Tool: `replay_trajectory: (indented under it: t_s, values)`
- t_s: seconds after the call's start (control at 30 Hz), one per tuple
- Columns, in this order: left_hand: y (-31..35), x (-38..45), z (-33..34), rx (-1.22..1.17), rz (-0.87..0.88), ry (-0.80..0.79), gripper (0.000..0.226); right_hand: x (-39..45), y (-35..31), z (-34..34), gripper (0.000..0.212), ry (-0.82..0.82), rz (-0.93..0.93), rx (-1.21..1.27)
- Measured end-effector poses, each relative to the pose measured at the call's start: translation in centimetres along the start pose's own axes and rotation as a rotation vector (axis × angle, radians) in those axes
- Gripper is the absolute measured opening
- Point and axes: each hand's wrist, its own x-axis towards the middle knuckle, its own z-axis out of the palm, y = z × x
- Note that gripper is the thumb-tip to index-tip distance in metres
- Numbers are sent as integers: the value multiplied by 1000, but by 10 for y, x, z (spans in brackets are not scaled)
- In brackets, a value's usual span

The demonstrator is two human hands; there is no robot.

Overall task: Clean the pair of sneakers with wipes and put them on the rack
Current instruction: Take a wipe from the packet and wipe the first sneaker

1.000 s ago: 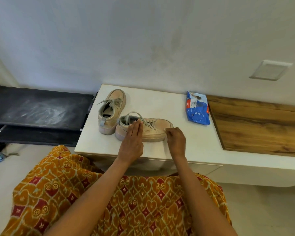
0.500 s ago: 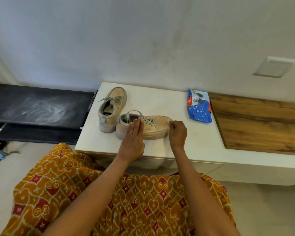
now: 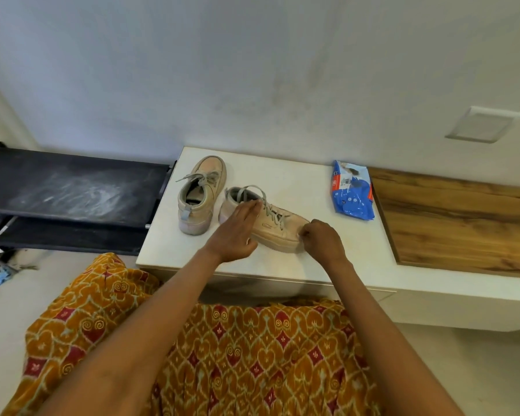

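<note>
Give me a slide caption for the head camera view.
Left hand steadies a beige sneaker; right hand works at its toe.

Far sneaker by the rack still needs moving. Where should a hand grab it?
Grip the far sneaker at its heel collar, coming from above on the near side. It stands upright, heel toward the person, opening exposed, so fingers can likely hook inside. The rack sits just left.

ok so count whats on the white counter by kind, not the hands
sneakers: 2, the far one and the near one, steadied by the left hand and touched at the toe by the right hand
wipes packet: 1
total: 3
</note>
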Motion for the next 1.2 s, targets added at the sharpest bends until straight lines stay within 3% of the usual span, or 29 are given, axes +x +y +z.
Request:
replay_trajectory:
  t_s: [0.1,0.27,0.37,0.5,0.67,0.8,1.03,1.2]
  values:
    - [9,6,0,107,1,36,74,6,1,-8,22,-80,41,92]
    - [44,18,23,134,-219,153,73,18,-4,-3,22,189,213,140]
    - [50,22,28,189,-283,138,79,15,-16,5,21,192,180,86]
    - [46,18,27,223,-244,125,80,1,-13,14,20,73,-5,-6]
    - [36,14,18,251,-162,87,72,22,16,-2,23,145,120,52]
    - [40,16,18,276,-183,56,74,34,-2,1,20,207,204,216]
    - [45,16,27,292,-217,93,78,1,-14,20,17,206,-30,45]
    - [40,14,25,277,-186,97,75,16,-14,8,24,327,175,352]
